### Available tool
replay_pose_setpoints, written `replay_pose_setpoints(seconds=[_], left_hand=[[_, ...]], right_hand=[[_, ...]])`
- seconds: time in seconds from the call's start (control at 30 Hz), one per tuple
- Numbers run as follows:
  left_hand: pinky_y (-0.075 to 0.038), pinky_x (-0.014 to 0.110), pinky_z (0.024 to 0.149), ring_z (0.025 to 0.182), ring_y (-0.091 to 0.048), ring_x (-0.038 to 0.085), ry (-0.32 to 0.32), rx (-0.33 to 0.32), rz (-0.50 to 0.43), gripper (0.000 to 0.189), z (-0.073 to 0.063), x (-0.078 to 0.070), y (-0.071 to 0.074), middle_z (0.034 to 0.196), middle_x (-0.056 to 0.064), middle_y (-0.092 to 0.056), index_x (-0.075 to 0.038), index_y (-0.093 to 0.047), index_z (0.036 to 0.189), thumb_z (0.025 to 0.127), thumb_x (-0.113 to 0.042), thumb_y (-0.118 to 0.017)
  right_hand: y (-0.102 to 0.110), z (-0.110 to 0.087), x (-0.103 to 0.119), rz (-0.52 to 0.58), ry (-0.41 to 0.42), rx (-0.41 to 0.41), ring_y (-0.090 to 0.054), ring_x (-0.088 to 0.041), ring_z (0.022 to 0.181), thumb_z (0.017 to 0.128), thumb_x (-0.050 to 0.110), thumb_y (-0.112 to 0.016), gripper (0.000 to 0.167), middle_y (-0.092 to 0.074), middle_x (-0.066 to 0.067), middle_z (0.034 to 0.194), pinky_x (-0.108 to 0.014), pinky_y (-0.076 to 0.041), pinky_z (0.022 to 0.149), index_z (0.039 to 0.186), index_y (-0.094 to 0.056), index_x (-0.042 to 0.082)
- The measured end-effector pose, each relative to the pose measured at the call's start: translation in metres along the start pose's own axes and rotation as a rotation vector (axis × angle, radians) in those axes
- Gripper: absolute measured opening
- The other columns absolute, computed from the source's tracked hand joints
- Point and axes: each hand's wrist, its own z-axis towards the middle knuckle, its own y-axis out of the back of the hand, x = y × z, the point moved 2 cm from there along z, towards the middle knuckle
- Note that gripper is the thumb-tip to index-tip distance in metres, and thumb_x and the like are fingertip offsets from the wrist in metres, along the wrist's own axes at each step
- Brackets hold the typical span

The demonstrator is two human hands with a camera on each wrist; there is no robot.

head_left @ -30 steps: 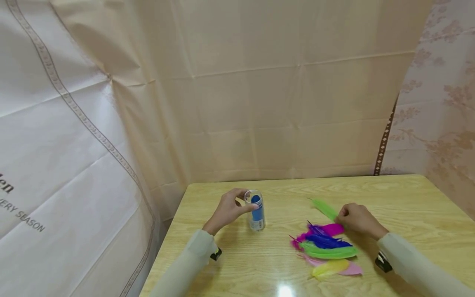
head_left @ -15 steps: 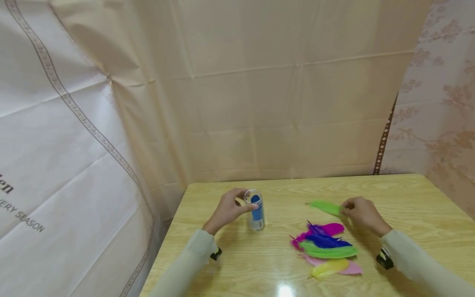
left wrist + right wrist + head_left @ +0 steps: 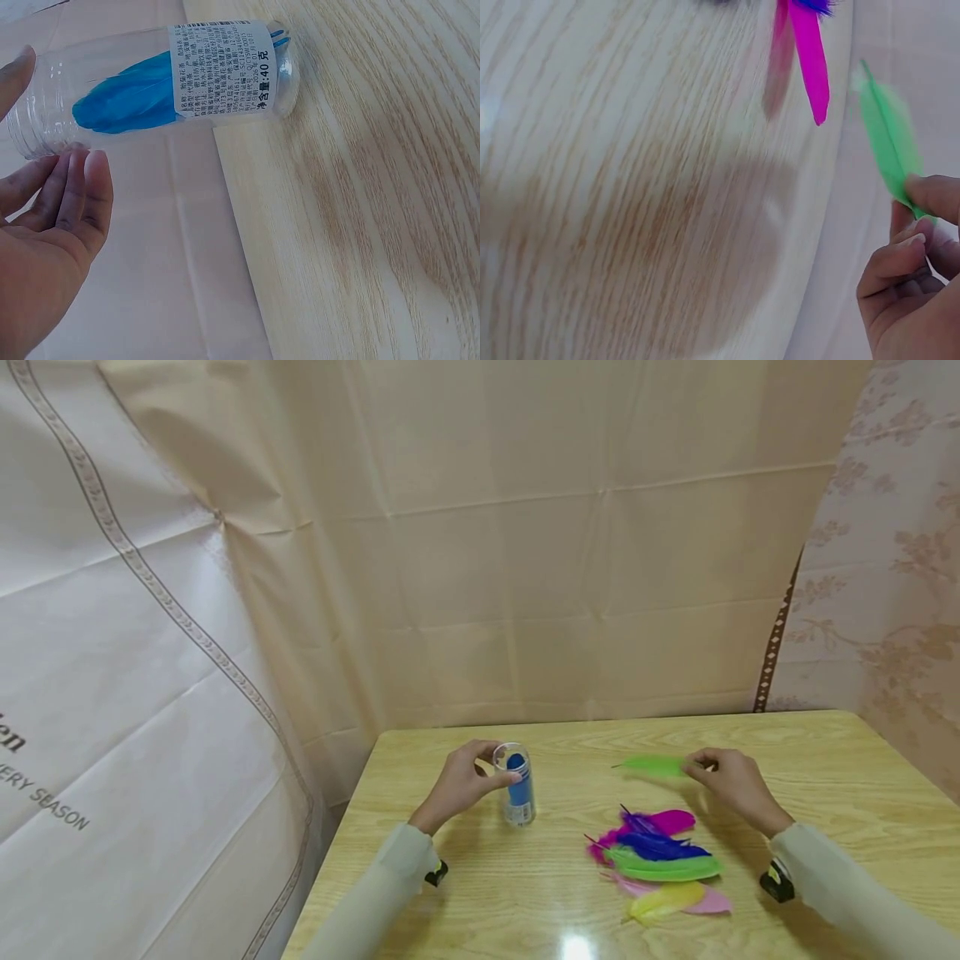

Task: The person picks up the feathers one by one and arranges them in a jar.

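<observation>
My left hand (image 3: 463, 783) grips a clear plastic jar (image 3: 520, 810) near its open rim, thumb on one side and fingers on the other. The jar stands upright on the table. Inside it, blue feathers (image 3: 131, 97) rest behind a printed white label (image 3: 223, 69). My right hand (image 3: 738, 789) pinches a light green feather (image 3: 651, 766) by its broad end, the quill pointing left toward the jar. In the right wrist view that feather (image 3: 887, 139) appears lifted off the table. Below the right hand lies a loose pile with a dark blue feather (image 3: 660, 848) and a magenta feather (image 3: 675, 822).
The pile also holds another green feather (image 3: 663, 867), a yellow feather (image 3: 666, 902) and a pink feather (image 3: 712, 903). All lie on a wooden table (image 3: 555, 893). Beige sheeting (image 3: 555, 610) hangs behind the table's far edge, with patterned sheets at both sides.
The right hand has raised the green feather from the table and moved slightly up and away from the pile; its quill has swung leftward. The left hand and jar have stayed still.
</observation>
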Motion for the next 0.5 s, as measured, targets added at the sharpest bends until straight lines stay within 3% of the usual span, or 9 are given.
replay_pose_setpoints(seconds=[0.27, 0.5], left_hand=[[-0.055, 0.034, 0.082, 0.104, -0.06, 0.013, 0.001, -0.001, 0.006, 0.059, 0.0, 0.0, 0.0, 0.12, -0.001, -0.066, -0.02, -0.066, 0.134, 0.087, -0.052, -0.08], [-0.055, 0.034, 0.083, 0.104, -0.06, 0.014, 0.003, 0.002, 0.008, 0.058, 0.0, 0.0, 0.0, 0.122, 0.005, -0.066, -0.019, -0.066, 0.134, 0.088, -0.051, -0.08]], right_hand=[[0.003, 0.003, 0.005, 0.015, 0.026, -0.038, -0.065, -0.025, 0.087, 0.103, 0.035, -0.065, 0.034, -0.074, -0.01, 0.101, -0.043, -0.054, 0.072, 0.112, -0.075, 0.004], [0.006, 0.005, 0.011, 0.014, 0.029, -0.032, -0.065, -0.025, 0.087, 0.103, 0.037, -0.064, 0.039, -0.074, -0.012, 0.103, -0.042, -0.053, 0.073, 0.116, -0.073, 0.001]])
